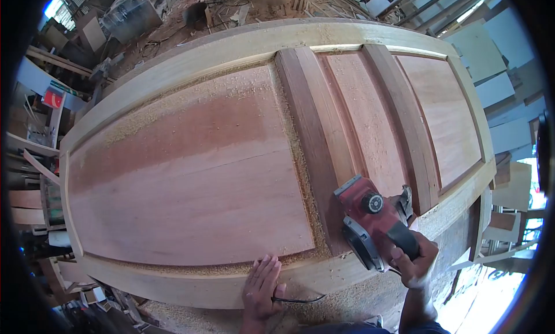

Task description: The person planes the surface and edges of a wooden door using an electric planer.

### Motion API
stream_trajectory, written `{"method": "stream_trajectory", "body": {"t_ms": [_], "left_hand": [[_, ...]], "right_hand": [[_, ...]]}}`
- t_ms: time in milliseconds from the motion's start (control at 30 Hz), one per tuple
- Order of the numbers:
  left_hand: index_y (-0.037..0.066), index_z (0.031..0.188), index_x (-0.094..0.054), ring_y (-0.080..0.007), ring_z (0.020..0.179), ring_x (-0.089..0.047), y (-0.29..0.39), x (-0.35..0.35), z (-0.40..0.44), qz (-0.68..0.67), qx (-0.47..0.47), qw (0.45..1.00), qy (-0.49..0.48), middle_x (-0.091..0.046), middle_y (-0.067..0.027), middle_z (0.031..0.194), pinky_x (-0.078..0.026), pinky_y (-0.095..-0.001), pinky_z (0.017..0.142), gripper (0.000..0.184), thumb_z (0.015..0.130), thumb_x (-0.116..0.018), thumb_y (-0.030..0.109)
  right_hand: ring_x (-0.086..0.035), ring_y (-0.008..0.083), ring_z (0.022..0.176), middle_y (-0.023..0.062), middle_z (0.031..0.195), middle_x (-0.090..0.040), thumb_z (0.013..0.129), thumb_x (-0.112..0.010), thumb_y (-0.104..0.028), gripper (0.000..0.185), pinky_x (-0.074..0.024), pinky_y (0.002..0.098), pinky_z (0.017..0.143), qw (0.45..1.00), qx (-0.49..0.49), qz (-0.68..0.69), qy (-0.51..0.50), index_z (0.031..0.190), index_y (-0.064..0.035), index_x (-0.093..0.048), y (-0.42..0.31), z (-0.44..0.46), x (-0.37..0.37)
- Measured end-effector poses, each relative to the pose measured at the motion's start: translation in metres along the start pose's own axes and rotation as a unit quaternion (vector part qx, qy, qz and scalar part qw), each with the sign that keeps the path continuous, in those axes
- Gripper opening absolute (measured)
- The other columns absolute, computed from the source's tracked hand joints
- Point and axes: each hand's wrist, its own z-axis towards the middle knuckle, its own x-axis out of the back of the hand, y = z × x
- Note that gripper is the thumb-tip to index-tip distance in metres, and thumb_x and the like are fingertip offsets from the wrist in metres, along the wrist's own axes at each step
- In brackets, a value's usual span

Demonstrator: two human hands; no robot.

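Note:
A large panelled wooden door (191,207) lies flat in front of me, with sawdust and shavings along its grooves. My right hand (417,261) is wrapped round the rear handle of a red and black electric planer (376,218). The planer rests on the door's lower right part, where a dark crosspiece meets the pale near edge rail. My left hand (263,285) lies flat on the near rail, fingers stretched out towards the large panel. A thin black cord (300,300) shows beside it.
Wood scraps and shavings (277,7) cover the floor beyond the door. Pale boards (477,50) lean at the right. Shelves with a red container (52,98) and timber pieces stand at the left. Sawdust (196,314) lies below the near edge.

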Motion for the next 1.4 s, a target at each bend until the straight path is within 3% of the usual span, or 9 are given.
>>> {"method": "stream_trajectory", "body": {"t_ms": [200,300,400,567,600,733,1000,1200,1400], "left_hand": [[-0.003,0.142,-0.071,-0.0400,0.147,-0.062,-0.002,-0.003,-0.002,-0.005,-0.009,1.000,0.013,-0.071,-0.0229,0.148,-0.042,-0.0586,0.129,0.047,0.101,-0.065,0.019],[-0.004,0.145,-0.068,-0.0410,0.148,-0.062,-0.004,-0.004,-0.004,-0.008,-0.028,0.999,0.018,-0.070,-0.0251,0.148,-0.040,-0.0584,0.130,0.051,0.108,-0.061,0.030],[-0.004,0.158,-0.056,-0.0435,0.149,-0.060,-0.010,-0.003,-0.011,-0.107,-0.023,0.993,0.051,-0.064,-0.0283,0.155,-0.038,-0.0588,0.130,0.072,0.114,-0.052,0.053],[-0.001,0.171,-0.032,-0.0464,0.154,-0.051,-0.013,-0.013,-0.024,-0.271,0.017,0.955,0.120,-0.047,-0.0322,0.168,-0.033,-0.0603,0.131,0.101,0.109,-0.041,0.078],[-0.001,0.173,-0.028,-0.0467,0.155,-0.050,-0.017,-0.014,-0.023,-0.279,0.008,0.952,0.129,-0.044,-0.0328,0.170,-0.032,-0.0606,0.131,0.104,0.108,-0.041,0.080],[0.000,0.173,-0.025,-0.0462,0.157,-0.048,-0.013,-0.011,-0.021,-0.260,0.002,0.957,0.131,-0.044,-0.0346,0.169,-0.029,-0.0605,0.133,0.104,0.109,-0.040,0.080],[-0.003,0.171,-0.026,-0.0461,0.158,-0.046,-0.007,-0.010,-0.020,-0.254,0.010,0.959,0.122,-0.043,-0.0347,0.169,-0.027,-0.0604,0.134,0.101,0.110,-0.041,0.075],[-0.005,0.170,-0.028,-0.0462,0.157,-0.047,-0.008,-0.014,-0.019,-0.258,0.007,0.958,0.126,-0.043,-0.0351,0.169,-0.028,-0.0608,0.133,0.100,0.110,-0.041,0.074],[-0.007,0.171,-0.025,-0.0458,0.162,-0.039,-0.007,-0.015,-0.018,-0.237,0.010,0.965,0.112,-0.047,-0.0375,0.166,-0.018,-0.0603,0.136,0.099,0.112,-0.037,0.071]], "right_hand": [[-0.062,0.0097,0.064,0.0036,0.068,-0.068,0.088,-0.090,-0.035,0.049,-0.0517,0.0298,0.061,1.000,-0.002,-0.008,0.011,0.104,0.0086,-0.076,0.001,-0.014,0.014],[-0.061,0.0098,0.062,0.0027,0.067,-0.067,0.088,-0.090,-0.035,0.048,-0.0514,0.0300,0.060,1.000,-0.022,0.017,0.013,0.103,0.0079,-0.076,0.008,-0.028,0.023],[-0.061,0.0093,0.061,0.0039,0.065,-0.064,0.092,-0.087,-0.029,0.037,-0.0492,0.0308,0.058,0.999,-0.035,0.003,-0.001,0.100,0.0053,-0.075,0.001,-0.044,0.027],[-0.065,0.0112,0.061,0.0082,0.066,-0.068,0.096,-0.085,-0.024,0.030,-0.0510,0.0330,0.058,0.998,-0.059,0.011,-0.024,0.103,0.0029,-0.074,-0.008,-0.073,0.015],[-0.075,0.0199,0.065,0.0143,0.074,-0.075,0.096,-0.086,-0.026,0.033,-0.0573,0.0369,0.063,0.997,-0.060,-0.034,-0.043,0.108,0.0028,-0.074,-0.017,-0.077,0.014],[-0.082,0.0400,0.079,0.0234,0.087,-0.079,0.097,-0.086,-0.031,0.041,-0.0637,0.0460,0.073,0.994,-0.058,-0.070,-0.063,0.116,0.0034,-0.073,-0.029,-0.093,-0.009],[-0.081,0.0422,0.078,0.0234,0.083,-0.077,0.100,-0.081,-0.039,0.050,-0.0639,0.0491,0.071,0.996,-0.012,-0.071,-0.047,0.122,0.0048,-0.070,-0.024,-0.086,-0.046],[-0.080,0.0462,0.088,0.0271,0.088,-0.078,0.101,-0.079,-0.038,0.050,-0.0634,0.0532,0.079,0.998,-0.031,-0.047,-0.038,0.132,0.0006,-0.068,-0.044,-0.051,-0.059],[-0.079,0.0420,0.078,0.0225,0.084,-0.077,0.100,-0.080,-0.034,0.040,-0.0615,0.0490,0.076,0.976,0.135,-0.147,0.086,0.122,-0.0006,-0.076,-0.049,0.005,-0.087]]}}
